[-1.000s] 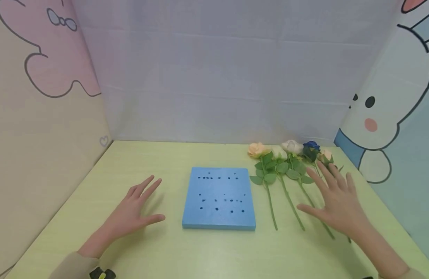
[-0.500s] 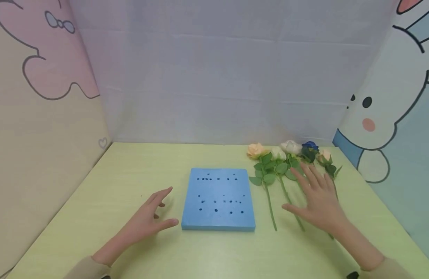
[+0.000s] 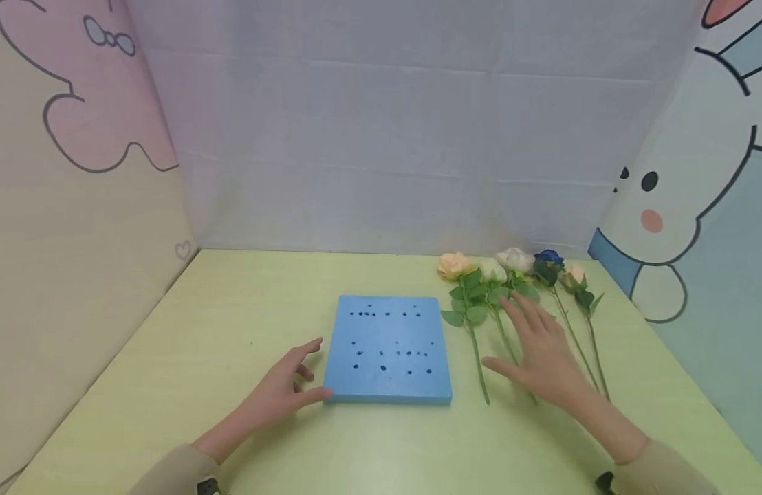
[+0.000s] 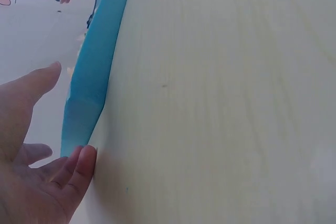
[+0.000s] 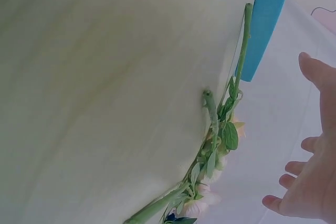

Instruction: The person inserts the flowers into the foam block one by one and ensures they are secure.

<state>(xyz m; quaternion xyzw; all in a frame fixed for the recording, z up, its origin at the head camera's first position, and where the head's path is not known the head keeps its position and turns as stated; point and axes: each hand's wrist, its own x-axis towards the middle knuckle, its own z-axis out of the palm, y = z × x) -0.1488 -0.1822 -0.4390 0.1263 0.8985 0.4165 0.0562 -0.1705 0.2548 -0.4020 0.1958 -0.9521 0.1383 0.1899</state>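
A flat blue foam block (image 3: 370, 330) dotted with small dark holes lies mid-table. My left hand (image 3: 280, 388) is beside its left edge, thumb tip right at the near left corner and fingers loosely bent. In the left wrist view, the fingertips (image 4: 86, 156) overlap the end of the block. My right hand (image 3: 545, 361) hovers with spread fingers over the stems of several artificial roses to the right of the block. Among them are a peach rose (image 3: 453, 265), a white rose (image 3: 515, 259), a blue rose (image 3: 547, 267) and a pale peach rose (image 3: 573, 276). Neither hand holds anything.
The pale yellow-green table (image 3: 220, 295) ends at a white cloth backdrop (image 3: 356, 137). Printed side walls flank it, with a rabbit drawing (image 3: 666, 240) on the right. Rose stems point toward the near side of the table.
My left hand has moved right, up to the block's corner, its fingers bending more. My right hand has moved left over the stems, uncovering the rightmost ones. Block and roses have stayed put.
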